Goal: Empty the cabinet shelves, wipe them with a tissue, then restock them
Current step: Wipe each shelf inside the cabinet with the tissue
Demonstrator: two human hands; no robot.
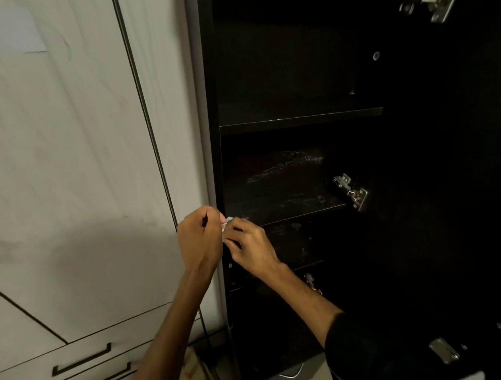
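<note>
In the head view, the left hand (200, 237) and right hand (248, 245) are both pinching one small white tissue (227, 222) before the open dark cabinet (418, 148). Three shelves (297, 120) are showing (a fourth edge is hiding behind the right forearm), and three metal hinges (350, 191) are catching light. The tissue is lying mostly hidden between the fingers, and the cabinet's depths are too dark to read.

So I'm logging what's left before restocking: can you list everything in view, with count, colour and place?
cabinet: one, black, open, right half of view
shelves: at least three, black, dusty, nothing seen on them
hinges: three seen, silver, on the cabinet's right side
plate: one, silver, lower right
tissue: one small piece, white, between both hands at the cabinet's front edge
doors: pale panels, left of the cabinet
label: one, white, marked 4, top left
drawers: at least two, pale with dark handles, lower left
left hand: grip pinching the tissue
right hand: grip pinching the tissue
</note>
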